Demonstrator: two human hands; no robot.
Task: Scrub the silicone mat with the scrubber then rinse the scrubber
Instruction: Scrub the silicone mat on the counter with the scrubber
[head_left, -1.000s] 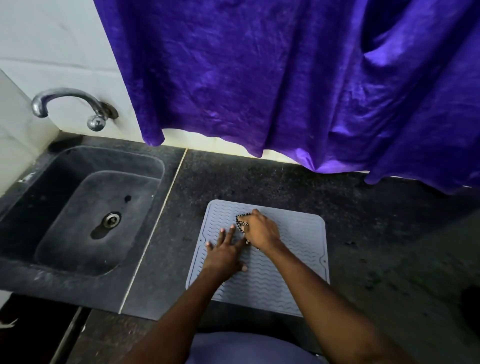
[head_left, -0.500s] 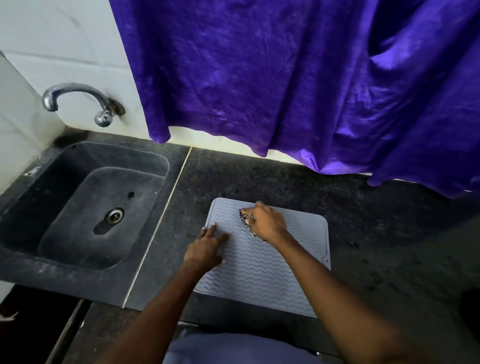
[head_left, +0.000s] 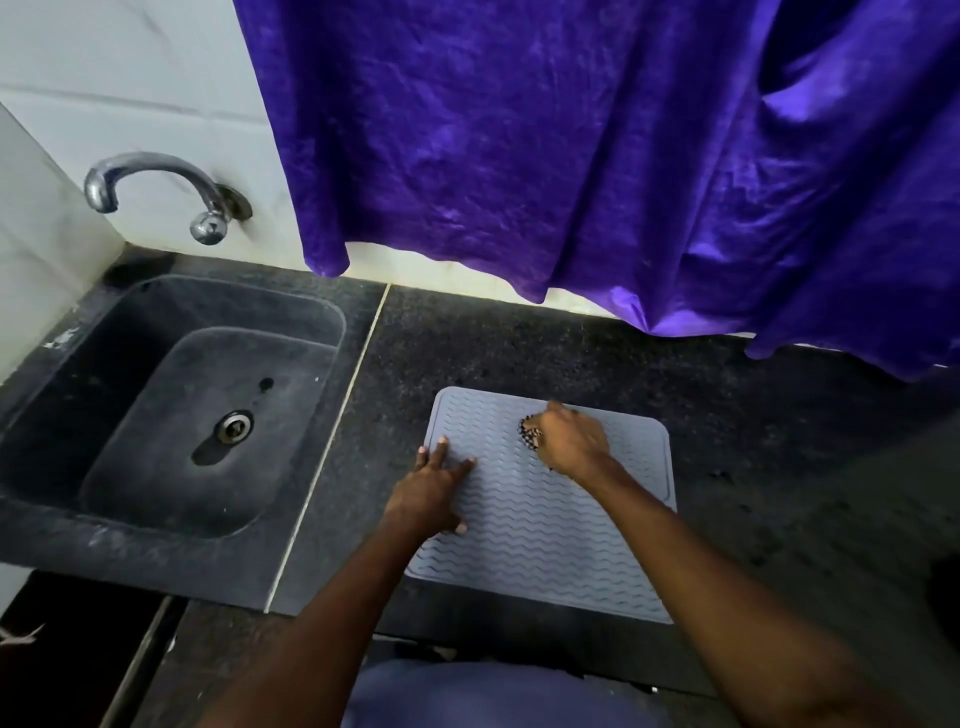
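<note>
right hand clamped on scrubber, pressing mat; left hand just beside it, fingers spread flat on mat's edge

There is just one camera, and it sits on the person's head. It looks forward and down at the dark worktop, from close above, so both arms reach in from the bottom edge. The view is wide and bends at the sides. The sink and tap fill the left part. The purple curtain hangs across the top, at the far end.
</note>
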